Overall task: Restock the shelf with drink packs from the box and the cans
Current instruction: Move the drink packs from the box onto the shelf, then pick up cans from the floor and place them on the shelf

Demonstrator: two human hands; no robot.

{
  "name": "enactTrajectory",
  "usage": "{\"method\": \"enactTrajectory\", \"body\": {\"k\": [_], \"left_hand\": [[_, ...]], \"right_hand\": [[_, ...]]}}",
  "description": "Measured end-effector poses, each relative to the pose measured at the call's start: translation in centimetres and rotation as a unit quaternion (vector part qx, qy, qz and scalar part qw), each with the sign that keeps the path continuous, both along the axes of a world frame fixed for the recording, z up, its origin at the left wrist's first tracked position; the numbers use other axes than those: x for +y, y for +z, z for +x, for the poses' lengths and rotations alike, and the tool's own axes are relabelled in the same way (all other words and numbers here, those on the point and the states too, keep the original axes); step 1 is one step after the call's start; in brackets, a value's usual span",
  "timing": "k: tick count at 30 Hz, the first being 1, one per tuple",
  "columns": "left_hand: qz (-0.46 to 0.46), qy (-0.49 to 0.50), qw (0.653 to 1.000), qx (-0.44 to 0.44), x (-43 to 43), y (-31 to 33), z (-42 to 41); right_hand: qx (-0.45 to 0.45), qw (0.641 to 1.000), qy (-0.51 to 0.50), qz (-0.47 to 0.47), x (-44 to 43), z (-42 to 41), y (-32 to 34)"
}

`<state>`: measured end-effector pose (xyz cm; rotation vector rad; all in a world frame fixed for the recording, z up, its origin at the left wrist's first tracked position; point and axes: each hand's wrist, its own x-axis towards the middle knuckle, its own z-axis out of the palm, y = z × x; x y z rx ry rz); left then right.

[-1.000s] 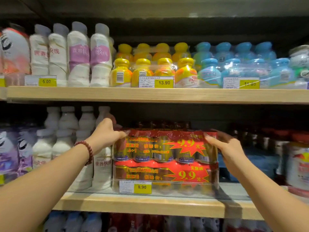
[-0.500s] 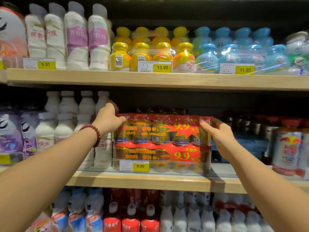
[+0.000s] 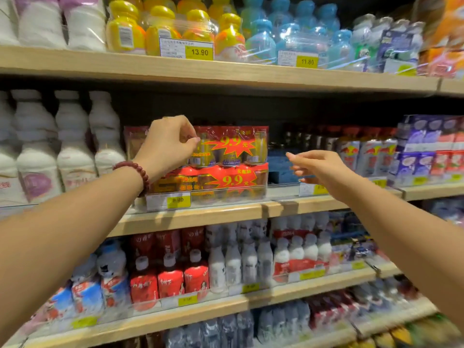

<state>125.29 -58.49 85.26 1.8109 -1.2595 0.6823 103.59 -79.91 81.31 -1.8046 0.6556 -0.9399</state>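
Two shrink-wrapped packs of cans sit stacked on the middle shelf [image 3: 226,212], behind a clear plastic lip that carries a yellow price tag [image 3: 178,200]. The upper pack [image 3: 233,146] rests squarely on the lower pack [image 3: 226,180]; both are red and gold with a large "9.9" starburst on the front.

The left hand [image 3: 168,144] is in front of the upper pack's left half, fingers curled in with the thumb and fingertips pinched together against the wrap; whether it actually grips the film cannot be told. A dark red bead bracelet [image 3: 140,172] circles that wrist.

The right hand [image 3: 319,167] hangs in the air to the right of the packs, clear of them, fingers loosely spread and holding nothing. Behind it a stretch of the shelf shows blue, with dark bottles [image 3: 308,139] further back.

To the left of the packs stand rows of white bottles [image 3: 72,144]. On the shelf above are yellow-capped bottles [image 3: 160,26] and blue bottles [image 3: 288,33] in clear wrap, with tags reading 13.90 and 11.80. The shelf below holds red bottles [image 3: 170,280] and small white bottles [image 3: 241,259]. The edges of the view are blurred.
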Motion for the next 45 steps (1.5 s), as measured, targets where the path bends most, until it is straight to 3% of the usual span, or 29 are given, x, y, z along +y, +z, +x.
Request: {"method": "enactTrajectory", "body": {"k": [11, 21, 29, 34, 38, 45], "left_hand": [[0.149, -0.229, 0.961, -0.034, -7.3, -9.6, -10.9], [0.291, -0.327, 0.899, 0.006, -12.3, -19.7, -22.9], [0.374, -0.324, 0.867, 0.050, -16.1, -26.8, -33.5], [0.441, -0.308, 0.843, 0.013, -18.4, -31.9, -40.2], [0.466, -0.299, 0.831, 0.054, -19.4, -36.1, -44.4], [0.551, -0.280, 0.776, 0.126, -18.3, -49.5, -47.9]], "right_hand": [[0.058, 0.982, -0.147, 0.099, 3.2, -14.6, -9.3], [0.065, 0.947, -0.248, 0.194, 4.7, -26.5, -18.1], [0.071, 0.921, -0.276, 0.265, 3.6, -36.4, -24.5], [0.067, 0.901, -0.286, 0.320, 1.8, -43.0, -29.1], [0.076, 0.894, -0.287, 0.336, 1.2, -45.7, -33.2], [0.114, 0.869, -0.269, 0.399, 2.4, -48.0, -45.7]]}}
